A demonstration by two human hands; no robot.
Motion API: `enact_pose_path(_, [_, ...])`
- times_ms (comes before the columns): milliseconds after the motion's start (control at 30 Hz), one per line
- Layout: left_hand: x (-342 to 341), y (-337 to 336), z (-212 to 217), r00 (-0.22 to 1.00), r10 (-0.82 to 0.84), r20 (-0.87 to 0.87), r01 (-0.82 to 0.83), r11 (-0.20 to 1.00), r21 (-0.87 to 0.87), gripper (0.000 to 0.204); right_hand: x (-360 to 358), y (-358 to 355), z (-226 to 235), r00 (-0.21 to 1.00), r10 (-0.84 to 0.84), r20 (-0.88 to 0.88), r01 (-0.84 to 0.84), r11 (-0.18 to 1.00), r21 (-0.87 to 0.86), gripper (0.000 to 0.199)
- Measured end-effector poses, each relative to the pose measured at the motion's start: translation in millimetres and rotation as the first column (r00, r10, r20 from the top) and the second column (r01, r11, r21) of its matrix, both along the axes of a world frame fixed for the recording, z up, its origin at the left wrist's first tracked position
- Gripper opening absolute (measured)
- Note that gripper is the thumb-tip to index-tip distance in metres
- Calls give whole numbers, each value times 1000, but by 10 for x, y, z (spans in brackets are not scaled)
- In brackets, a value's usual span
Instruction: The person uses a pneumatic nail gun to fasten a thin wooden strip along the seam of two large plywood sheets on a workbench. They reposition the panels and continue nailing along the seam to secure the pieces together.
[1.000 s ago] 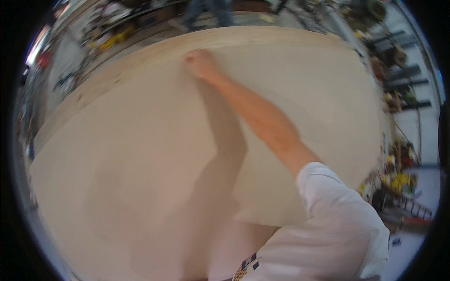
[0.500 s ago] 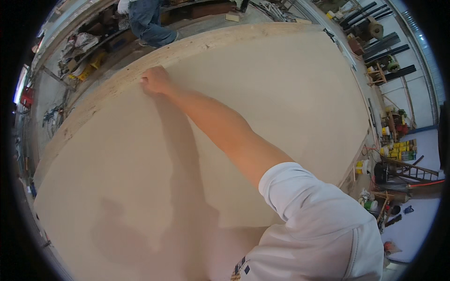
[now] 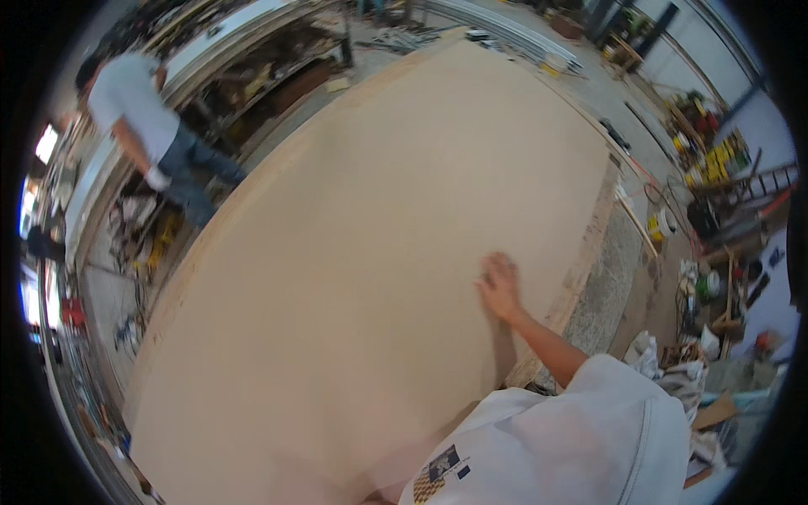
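The big pale board (image 3: 379,278) fills almost everything in front of me, lying flat and running from near left to far right. My right hand (image 3: 499,286) lies on it, palm down, fingers spread and flat, gripping nothing, close to the board's right edge. My left hand is out of sight. Past that edge, a white bucket (image 3: 661,224) stands on the floor; I cannot tell what is inside. Far left, another person (image 3: 151,118) walks along the board's far side.
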State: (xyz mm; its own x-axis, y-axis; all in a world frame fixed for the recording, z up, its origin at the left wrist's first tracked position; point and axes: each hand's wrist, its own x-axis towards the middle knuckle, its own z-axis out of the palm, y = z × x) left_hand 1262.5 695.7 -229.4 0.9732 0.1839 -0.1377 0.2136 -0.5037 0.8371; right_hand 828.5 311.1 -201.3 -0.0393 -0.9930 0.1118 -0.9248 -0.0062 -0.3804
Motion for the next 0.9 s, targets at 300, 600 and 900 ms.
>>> enact_pose_path(300, [-1268,-2824,364,161,-976,147,800,217,560,61,-2967,-116,18,650,-500,573,591,806,33,84])
enact_pose_path(600, [-4839,-6223,736,-488,-856,-167,627,-478,616,69,-4050,-1412,-220,254,-325,911,593,796,119,80])
enact_pose_path(900, [-5105,-6791,358,-392,-909,-141,541,-352,764,74,-3941,-1566,-363,328,-509,796,606,760,236,86])
